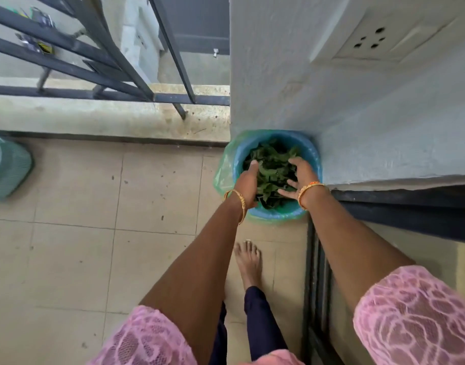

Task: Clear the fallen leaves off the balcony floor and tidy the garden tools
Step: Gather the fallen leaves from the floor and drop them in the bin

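A blue bin (311,154) lined with a green plastic bag stands in the corner against the white wall. It holds a heap of green leaves (272,164). Both my hands are down inside the bin's mouth. My left hand (248,184) presses on the left side of the leaves, fingers pointing down into them. My right hand (301,177) lies on the right side with its fingers spread and fairly straight over the leaves. Whether either hand holds any leaves is hidden by the heap.
The tiled balcony floor (94,219) stretches to the left, with small dark specks. A green ribbed basket (7,169) lies at the far left. A dark metal railing (94,61) runs above a concrete ledge. A sliding door track (315,272) is at right; my bare foot (248,262) stands beside it.
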Demonstrator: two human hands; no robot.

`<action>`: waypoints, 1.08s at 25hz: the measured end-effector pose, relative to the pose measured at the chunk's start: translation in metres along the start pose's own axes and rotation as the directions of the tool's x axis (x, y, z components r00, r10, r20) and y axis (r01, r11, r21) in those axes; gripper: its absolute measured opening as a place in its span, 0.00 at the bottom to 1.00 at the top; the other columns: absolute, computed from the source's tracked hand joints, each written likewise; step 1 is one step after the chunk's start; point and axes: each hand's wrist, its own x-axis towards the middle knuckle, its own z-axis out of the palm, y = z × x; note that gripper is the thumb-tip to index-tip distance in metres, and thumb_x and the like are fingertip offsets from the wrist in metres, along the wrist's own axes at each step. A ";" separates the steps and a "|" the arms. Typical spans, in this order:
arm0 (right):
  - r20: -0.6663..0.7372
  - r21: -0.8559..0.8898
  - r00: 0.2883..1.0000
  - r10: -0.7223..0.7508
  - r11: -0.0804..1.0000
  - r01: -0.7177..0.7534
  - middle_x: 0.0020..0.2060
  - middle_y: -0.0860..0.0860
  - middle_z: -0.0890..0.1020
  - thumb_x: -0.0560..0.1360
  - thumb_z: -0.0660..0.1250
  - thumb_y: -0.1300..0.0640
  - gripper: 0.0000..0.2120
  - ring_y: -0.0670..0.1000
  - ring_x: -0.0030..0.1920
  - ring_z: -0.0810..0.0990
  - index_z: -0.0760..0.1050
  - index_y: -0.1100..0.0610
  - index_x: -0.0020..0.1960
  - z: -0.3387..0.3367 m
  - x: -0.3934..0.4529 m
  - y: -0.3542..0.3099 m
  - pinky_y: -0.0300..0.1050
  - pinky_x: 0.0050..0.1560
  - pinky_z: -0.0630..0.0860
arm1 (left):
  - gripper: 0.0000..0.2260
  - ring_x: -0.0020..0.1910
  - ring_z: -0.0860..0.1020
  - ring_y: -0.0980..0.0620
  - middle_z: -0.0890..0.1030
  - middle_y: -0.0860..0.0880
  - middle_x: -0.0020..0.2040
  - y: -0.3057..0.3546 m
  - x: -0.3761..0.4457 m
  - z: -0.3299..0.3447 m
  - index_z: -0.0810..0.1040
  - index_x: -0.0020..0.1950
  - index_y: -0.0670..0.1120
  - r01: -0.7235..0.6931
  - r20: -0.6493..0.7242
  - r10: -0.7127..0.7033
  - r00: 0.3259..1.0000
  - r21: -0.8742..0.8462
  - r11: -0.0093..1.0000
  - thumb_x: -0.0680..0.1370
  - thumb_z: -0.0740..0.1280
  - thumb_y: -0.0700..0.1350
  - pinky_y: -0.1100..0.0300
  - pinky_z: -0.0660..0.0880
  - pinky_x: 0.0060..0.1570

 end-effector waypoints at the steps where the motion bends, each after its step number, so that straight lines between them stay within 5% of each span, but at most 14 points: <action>1: -0.029 -0.100 0.999 -0.020 0.995 0.017 0.57 0.51 0.69 0.77 0.59 0.55 0.12 0.56 0.58 0.70 0.70 0.53 0.60 0.000 0.003 0.001 0.58 0.54 0.76 | 0.16 0.44 0.72 0.54 0.72 0.52 0.43 -0.001 -0.001 0.002 0.72 0.53 0.50 -0.008 -0.008 0.008 1.000 0.029 1.000 0.83 0.48 0.56 0.60 0.69 0.46; 3: -0.107 -0.382 0.979 -0.173 0.917 0.120 0.63 0.57 0.73 0.78 0.55 0.58 0.17 0.60 0.61 0.72 0.70 0.59 0.65 -0.004 0.011 0.013 0.57 0.61 0.74 | 0.18 0.43 0.71 0.54 0.71 0.53 0.44 -0.004 0.000 0.004 0.72 0.56 0.50 -0.017 -0.013 0.018 1.000 0.103 0.995 0.83 0.47 0.58 0.58 0.68 0.45; 5: -0.150 -0.597 0.900 -0.408 0.763 0.247 0.68 0.59 0.68 0.76 0.58 0.60 0.22 0.61 0.66 0.68 0.66 0.58 0.70 -0.005 0.013 0.029 0.52 0.66 0.68 | 0.17 0.37 0.68 0.57 0.68 0.55 0.40 -0.009 0.004 0.005 0.70 0.48 0.52 -0.023 -0.040 0.029 0.999 0.140 0.990 0.82 0.47 0.59 0.57 0.67 0.42; 7: -0.021 -0.791 0.811 -0.585 0.505 0.344 0.74 0.57 0.58 0.73 0.61 0.62 0.30 0.59 0.72 0.60 0.58 0.56 0.75 -0.004 0.015 0.038 0.51 0.69 0.61 | 0.19 0.41 0.70 0.54 0.70 0.53 0.43 -0.010 0.006 0.005 0.73 0.51 0.50 -0.033 -0.055 0.042 0.998 0.157 0.987 0.82 0.48 0.60 0.54 0.68 0.48; 10: 0.304 -0.931 0.880 -0.364 0.082 0.356 0.77 0.51 0.49 0.74 0.62 0.59 0.34 0.55 0.76 0.48 0.52 0.51 0.77 0.000 0.025 0.035 0.59 0.72 0.56 | 0.25 0.56 0.70 0.47 0.70 0.48 0.57 -0.019 0.015 -0.003 0.68 0.70 0.44 -0.019 -0.096 0.034 0.995 0.151 0.988 0.82 0.49 0.59 0.52 0.70 0.52; 11: 0.321 -0.938 0.906 -0.276 0.042 0.345 0.77 0.51 0.51 0.74 0.61 0.59 0.33 0.55 0.76 0.48 0.54 0.51 0.76 -0.001 0.029 0.035 0.61 0.73 0.56 | 0.25 0.58 0.70 0.46 0.70 0.47 0.59 -0.024 0.017 -0.008 0.67 0.71 0.44 -0.013 -0.106 0.029 0.994 0.153 0.988 0.82 0.49 0.59 0.51 0.71 0.52; 13: 0.303 -0.935 0.888 -0.346 0.073 0.347 0.76 0.54 0.56 0.73 0.62 0.61 0.32 0.56 0.76 0.52 0.57 0.54 0.75 -0.002 0.027 0.043 0.61 0.71 0.60 | 0.23 0.60 0.73 0.43 0.73 0.44 0.62 -0.036 0.018 -0.018 0.70 0.67 0.43 -0.020 -0.144 0.048 0.988 0.192 0.981 0.82 0.52 0.58 0.49 0.72 0.56; 15: 0.300 -0.913 0.745 -0.596 0.048 0.405 0.73 0.59 0.62 0.70 0.63 0.65 0.30 0.60 0.72 0.60 0.64 0.59 0.72 0.001 0.008 0.062 0.60 0.67 0.66 | 0.17 0.59 0.75 0.42 0.76 0.42 0.61 -0.050 0.011 -0.024 0.72 0.59 0.43 -0.026 -0.229 0.087 0.969 0.255 0.967 0.81 0.55 0.54 0.48 0.72 0.60; 18: 0.403 -0.868 0.603 -0.688 -0.077 0.491 0.68 0.61 0.69 0.68 0.64 0.67 0.25 0.63 0.66 0.67 0.71 0.61 0.65 0.003 -0.033 0.098 0.59 0.63 0.68 | 0.17 0.58 0.75 0.42 0.78 0.41 0.58 -0.071 -0.023 -0.032 0.73 0.60 0.41 0.028 -0.345 0.123 0.930 0.400 0.916 0.82 0.55 0.52 0.54 0.69 0.57; 22: 0.507 -0.848 0.700 -0.502 -0.145 0.510 0.65 0.60 0.71 0.70 0.64 0.63 0.20 0.62 0.64 0.68 0.73 0.62 0.62 0.007 -0.092 0.138 0.57 0.61 0.69 | 0.18 0.57 0.76 0.40 0.78 0.41 0.58 -0.113 -0.078 -0.063 0.73 0.61 0.44 0.168 -0.408 0.077 0.910 0.530 0.831 0.80 0.54 0.54 0.47 0.71 0.60; 27: 0.667 -0.744 0.666 -0.334 -0.360 0.563 0.66 0.61 0.70 0.74 0.63 0.59 0.19 0.62 0.65 0.68 0.71 0.62 0.64 0.037 -0.155 0.166 0.57 0.61 0.69 | 0.18 0.61 0.72 0.41 0.74 0.43 0.62 -0.154 -0.147 -0.102 0.69 0.66 0.46 0.267 -0.427 0.114 0.897 0.729 0.631 0.81 0.52 0.54 0.45 0.70 0.60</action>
